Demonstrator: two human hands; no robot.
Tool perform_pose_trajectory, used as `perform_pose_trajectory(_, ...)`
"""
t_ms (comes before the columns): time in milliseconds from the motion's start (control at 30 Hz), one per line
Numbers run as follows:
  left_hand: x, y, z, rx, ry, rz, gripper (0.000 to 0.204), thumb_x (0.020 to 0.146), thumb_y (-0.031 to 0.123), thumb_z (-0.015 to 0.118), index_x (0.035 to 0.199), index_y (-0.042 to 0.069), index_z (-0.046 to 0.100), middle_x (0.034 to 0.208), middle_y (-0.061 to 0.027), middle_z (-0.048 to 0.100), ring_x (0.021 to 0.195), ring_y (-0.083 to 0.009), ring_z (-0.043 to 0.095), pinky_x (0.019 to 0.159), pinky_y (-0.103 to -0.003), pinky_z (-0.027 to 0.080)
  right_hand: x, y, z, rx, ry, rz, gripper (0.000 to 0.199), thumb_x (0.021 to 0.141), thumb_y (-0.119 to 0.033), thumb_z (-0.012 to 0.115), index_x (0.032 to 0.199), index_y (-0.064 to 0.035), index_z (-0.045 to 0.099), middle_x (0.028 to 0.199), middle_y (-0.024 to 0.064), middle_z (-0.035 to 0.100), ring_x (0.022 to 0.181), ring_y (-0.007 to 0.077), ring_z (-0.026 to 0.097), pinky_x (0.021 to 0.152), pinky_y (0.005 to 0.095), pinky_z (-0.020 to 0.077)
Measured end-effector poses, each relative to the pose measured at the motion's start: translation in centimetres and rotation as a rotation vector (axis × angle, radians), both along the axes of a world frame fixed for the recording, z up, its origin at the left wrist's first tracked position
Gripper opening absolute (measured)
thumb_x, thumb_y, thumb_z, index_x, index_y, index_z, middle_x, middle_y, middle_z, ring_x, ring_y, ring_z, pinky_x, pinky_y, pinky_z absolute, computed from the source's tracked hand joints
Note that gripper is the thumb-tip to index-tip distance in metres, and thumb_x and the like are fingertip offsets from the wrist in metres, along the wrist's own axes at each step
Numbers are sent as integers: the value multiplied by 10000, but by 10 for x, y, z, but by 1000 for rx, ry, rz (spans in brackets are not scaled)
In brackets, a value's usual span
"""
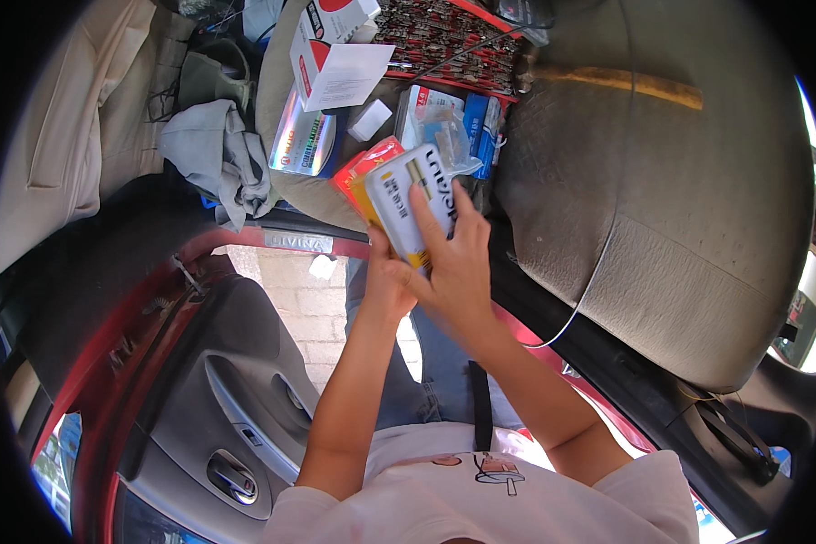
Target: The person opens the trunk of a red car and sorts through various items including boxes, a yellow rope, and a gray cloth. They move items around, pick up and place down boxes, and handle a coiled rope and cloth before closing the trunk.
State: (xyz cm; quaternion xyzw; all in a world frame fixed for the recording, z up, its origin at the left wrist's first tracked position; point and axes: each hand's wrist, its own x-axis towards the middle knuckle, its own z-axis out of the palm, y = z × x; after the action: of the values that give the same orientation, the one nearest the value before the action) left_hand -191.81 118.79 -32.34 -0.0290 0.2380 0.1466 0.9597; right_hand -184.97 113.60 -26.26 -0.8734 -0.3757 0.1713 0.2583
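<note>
Both hands hold a flat white and yellow box (397,207) with dark print, tilted above the car seat's edge. My left hand (392,279) grips its near lower corner, the fingers partly hidden behind it. My right hand (458,263) wraps its right side, with fingers lying across the printed face. Just past the box's far left edge shows a red packet (364,161); whether it is held too or lies on the seat I cannot tell. Beyond the box are a clear plastic bag (453,136) and a small white box (370,120).
An opened white and red carton (335,68) stands on a shiny silver box (301,140). Behind lies a red tray (453,45) full of small metal parts. A blue box (482,136) sits by the seat back (680,208). A grey cloth (218,150) and open car door (236,408) are left.
</note>
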Motion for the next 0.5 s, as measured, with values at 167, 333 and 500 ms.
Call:
perform_pose_trajectory(167,-14,-22,-3,141,116,-55,773,783,591,524,1353,118,301,1331,-67,402,1204,-237,419,975,-396,381,-17,-18,-13,-36,86,-79,708,751,-580,535,1344,-214,406,1377,239,242,1137,403,342,939,461,292)
perform_pose_trajectory(333,-5,-26,-2,233,231,-182,743,789,525,579,1330,84,326,1271,-43,441,1151,-183,451,946,-345,392,-14,-34,-21,6,227,-131,805,794,-631,457,1403,-137,276,1388,288,190,1203,413,291,983,467,231)
perform_pose_trajectory(500,21,-18,23,384,287,-216,693,815,517,555,1303,72,346,1217,-43,460,1118,-143,456,914,-297,401,28,-32,-3,233,627,-213,801,798,-593,503,1407,-134,258,1411,278,144,1278,412,215,1030,455,207)
